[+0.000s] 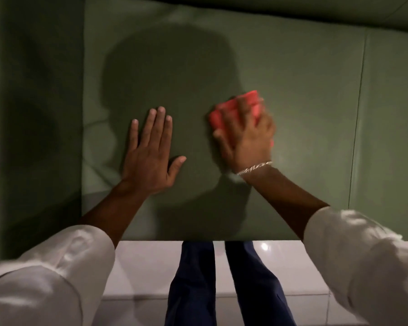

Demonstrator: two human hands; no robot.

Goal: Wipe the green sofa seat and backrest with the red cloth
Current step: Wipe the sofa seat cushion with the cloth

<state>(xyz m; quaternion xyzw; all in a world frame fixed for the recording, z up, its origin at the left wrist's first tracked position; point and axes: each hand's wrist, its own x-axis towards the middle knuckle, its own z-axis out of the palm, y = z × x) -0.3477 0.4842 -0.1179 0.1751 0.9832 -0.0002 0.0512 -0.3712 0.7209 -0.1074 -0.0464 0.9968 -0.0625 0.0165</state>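
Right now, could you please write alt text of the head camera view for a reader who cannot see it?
A person leans over a green sofa seat, the right hand pressing a folded red cloth onto it while the left hand rests flat and empty beside it. White sleeves, a bracelet, dark trousers and pale floor tiles show below.
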